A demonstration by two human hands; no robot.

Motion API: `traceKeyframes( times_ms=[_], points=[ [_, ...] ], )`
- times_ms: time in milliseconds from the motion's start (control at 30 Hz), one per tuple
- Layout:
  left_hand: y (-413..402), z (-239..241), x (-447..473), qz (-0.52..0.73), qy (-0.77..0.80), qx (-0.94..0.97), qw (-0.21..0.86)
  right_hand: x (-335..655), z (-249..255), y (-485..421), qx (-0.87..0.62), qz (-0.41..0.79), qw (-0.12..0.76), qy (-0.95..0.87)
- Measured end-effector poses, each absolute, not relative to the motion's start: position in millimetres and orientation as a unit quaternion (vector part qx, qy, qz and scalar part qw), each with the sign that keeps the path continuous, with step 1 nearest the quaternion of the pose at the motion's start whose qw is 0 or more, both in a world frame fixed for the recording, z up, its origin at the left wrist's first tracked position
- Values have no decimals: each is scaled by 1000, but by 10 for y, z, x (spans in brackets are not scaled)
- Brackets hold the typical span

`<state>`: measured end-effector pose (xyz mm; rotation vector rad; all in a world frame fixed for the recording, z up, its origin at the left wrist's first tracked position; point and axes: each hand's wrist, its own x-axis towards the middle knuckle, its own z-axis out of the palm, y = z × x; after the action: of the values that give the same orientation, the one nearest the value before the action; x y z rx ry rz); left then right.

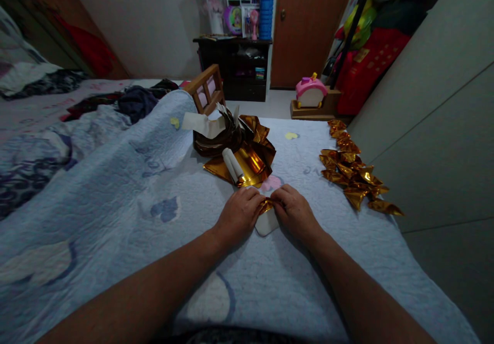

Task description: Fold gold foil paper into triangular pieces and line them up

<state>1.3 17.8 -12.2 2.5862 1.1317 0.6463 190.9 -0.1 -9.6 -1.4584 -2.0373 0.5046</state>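
Note:
Between my two hands is a small piece of gold foil paper, its middle showing and its ends covered by my fingers. My left hand grips the left end, fingers closed. On the other end, my right hand pinches the foil. Below it lies a pale rounded pad or card, partly under my hands; I cannot tell what it is. Just beyond my hands sits a loose pile of gold foil sheets, with a white rolled paper lying on it.
Several twisted gold foil pieces line the bed's right edge. A light blue quilt covers the bed, with dark clothes at left. Beyond the far edge stand a wooden chair back, a dark cabinet and a pink toy.

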Motion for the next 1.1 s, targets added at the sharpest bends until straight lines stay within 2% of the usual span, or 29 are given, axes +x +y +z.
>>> traceKeyframes(
  times_ms=[1100],
  points=[
    [172,-135,7,207,399,886,111,1947,-140,19,-528,213,282,-772]
  ],
)
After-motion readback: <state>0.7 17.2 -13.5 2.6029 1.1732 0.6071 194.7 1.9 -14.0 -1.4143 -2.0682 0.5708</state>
